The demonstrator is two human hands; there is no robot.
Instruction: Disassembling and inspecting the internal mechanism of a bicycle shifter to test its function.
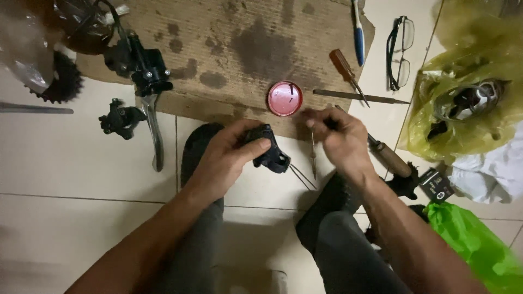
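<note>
My left hand (229,155) grips a small black mechanical part (271,149) from which thin wires stick out to the lower right. My right hand (340,140) hovers just right of it, fingers pinched on something small and dark that motion blur hides. A thin metal tool (312,155) lies on the floor between the hands. A round red lid (284,98) sits on the stained cardboard sheet (239,49) just beyond them.
A black brake lever assembly (143,81), a small black clamp (117,118) and a toothed sprocket (60,81) lie at left. Screwdrivers (346,68), a metal file (359,97), glasses (399,51), a wooden-handled tool (389,157) and plastic bags (468,109) lie at right.
</note>
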